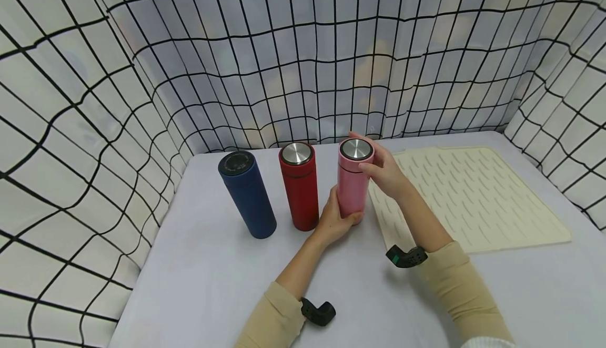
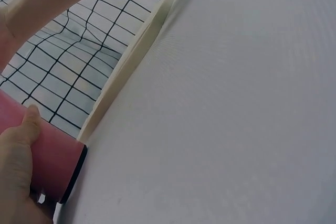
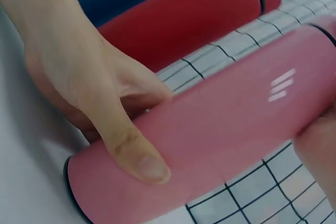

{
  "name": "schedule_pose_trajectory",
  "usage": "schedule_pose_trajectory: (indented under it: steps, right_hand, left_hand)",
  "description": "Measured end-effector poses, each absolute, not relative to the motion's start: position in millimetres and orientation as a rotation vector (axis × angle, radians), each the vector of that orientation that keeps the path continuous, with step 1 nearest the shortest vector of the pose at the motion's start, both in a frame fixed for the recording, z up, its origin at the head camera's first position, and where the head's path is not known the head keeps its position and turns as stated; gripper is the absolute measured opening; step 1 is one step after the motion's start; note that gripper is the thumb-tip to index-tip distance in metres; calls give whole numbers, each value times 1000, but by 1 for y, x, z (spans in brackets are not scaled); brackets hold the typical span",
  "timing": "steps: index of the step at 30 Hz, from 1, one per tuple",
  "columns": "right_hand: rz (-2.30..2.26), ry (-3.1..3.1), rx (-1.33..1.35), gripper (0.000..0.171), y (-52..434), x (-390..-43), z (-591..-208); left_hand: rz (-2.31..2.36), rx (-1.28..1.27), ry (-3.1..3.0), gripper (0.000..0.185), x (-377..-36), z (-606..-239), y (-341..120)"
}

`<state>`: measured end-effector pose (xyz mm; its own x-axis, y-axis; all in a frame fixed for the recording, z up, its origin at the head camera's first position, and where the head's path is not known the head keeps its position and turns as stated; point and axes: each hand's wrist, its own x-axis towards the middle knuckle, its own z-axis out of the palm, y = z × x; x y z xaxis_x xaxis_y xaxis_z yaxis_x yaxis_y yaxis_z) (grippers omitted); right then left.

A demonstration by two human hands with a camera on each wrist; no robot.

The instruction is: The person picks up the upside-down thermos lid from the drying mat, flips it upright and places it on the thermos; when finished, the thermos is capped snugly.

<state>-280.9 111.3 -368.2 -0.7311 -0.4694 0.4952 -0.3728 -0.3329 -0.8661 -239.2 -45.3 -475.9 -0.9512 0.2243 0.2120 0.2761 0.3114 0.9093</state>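
A pink bottle [image 1: 352, 193] with a steel-topped lid stands upright between both hands. My left hand [image 1: 333, 223] grips its lower body, the thumb across the near side. Around the upper part and lid curl the fingers of my right hand [image 1: 382, 172]. In the right wrist view, pale slanted marks show on the pink bottle [image 3: 226, 119], and the left thumb presses near its black-rimmed base. Just left stands a red bottle [image 1: 301, 193] with a steel-topped lid. Farther left is a blue bottle [image 1: 251, 201] with a dark lid.
A cream ribbed mat [image 1: 473, 195] lies on the right part of the white-covered table [image 1: 213, 290]. Black netting [image 1: 307, 48] over pale cloth walls encloses the back and sides. Both wrists wear black devices, such as the left one [image 1: 318, 312].
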Motion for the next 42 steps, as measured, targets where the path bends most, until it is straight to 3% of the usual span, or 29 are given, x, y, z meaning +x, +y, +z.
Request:
schedule_pose_trajectory:
  steps: [7,15,22,33,42]
  right_hand:
    - [-2318,1777,-1140,64,111,-281,-369]
    - [-2473,1975,-921,70,94,-271,-363]
    - [-2534,2224,-792,65,81,-262,-362]
    - [-2052,1664,-1205,72,113,-294,-353]
    - [-2120,1683,-1240,64,116,-294,-360]
  left_hand:
    - [-1733,-494,-2499,80,-238,-474,-45]
    - [-1681,-494,-2473,78,-238,-471,-46]
    - [-1660,-479,-2494,79,-242,-470,-48]
    - [-1764,-454,-2510,81,-241,-469,-52]
    - [-1755,-443,-2514,78,-238,-473,-47]
